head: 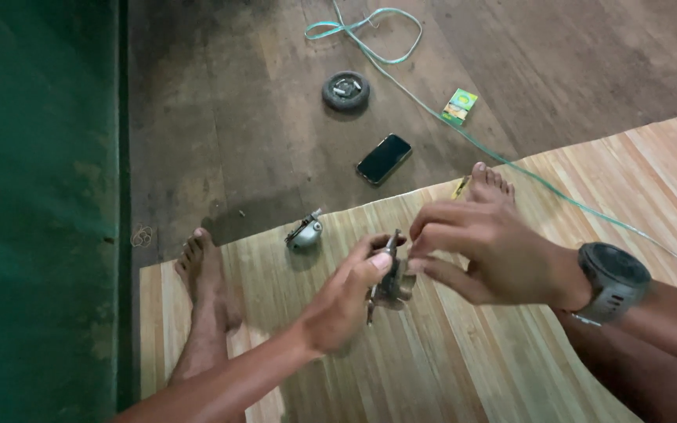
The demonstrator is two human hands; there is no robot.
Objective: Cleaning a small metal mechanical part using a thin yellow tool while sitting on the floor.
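At the far left a green wall [37,211] borders the dark wooden floor [229,117], and your left foot [201,270] rests where the pale bamboo mat [448,368] begins, so you seem to be seated with legs out and the work between them. Just right of that foot a small rounded metal part [305,233] lies on the mat's far edge, apart from your hands but near enough to pick up. Your left hand [344,301] comes in from the near left, fingers curled and thumb pressed, pinching a small dark metal piece [389,274] and holding it up over the mat, likely to keep it steady for the other hand. Your right hand [483,251], with a dark wristwatch [613,282] on its wrist, meets it from the right: fingers partly spread, the fingertips closing on the top of the same piece. Whether they truly grip it or only touch it is hard to tell. Farther off on the floor lie a small black wheel [345,91], a dark phone [384,158], a green and yellow box [459,106] and a pale green cord [401,59] running past your right foot [491,184].
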